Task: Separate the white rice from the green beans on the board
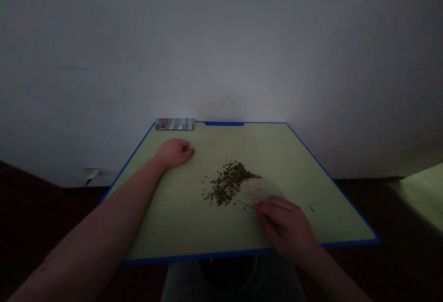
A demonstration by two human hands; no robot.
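My right hand [285,226] is closed in a pinch on a thin, stick-like tool [245,203]; its exact kind is too dim to tell. The tool's tip points left, at the lower edge of a pile of small dark green beans or seeds [226,184]. Touching that pile on its right is a heap of pale grains [253,188], like rice, just beyond my right fingers. My left hand [175,152] rests as a loose fist on the table's far left part, apart from both heaps, with no object showing in it.
The pale yellow-green tabletop [328,226] has a blue rim and stands against a grey wall [221,39]. A blurred flat object [175,124] lies at the back left corner. A small dark sliver [312,209] lies right of my right hand. Below the front edge is a dark round container [226,276].
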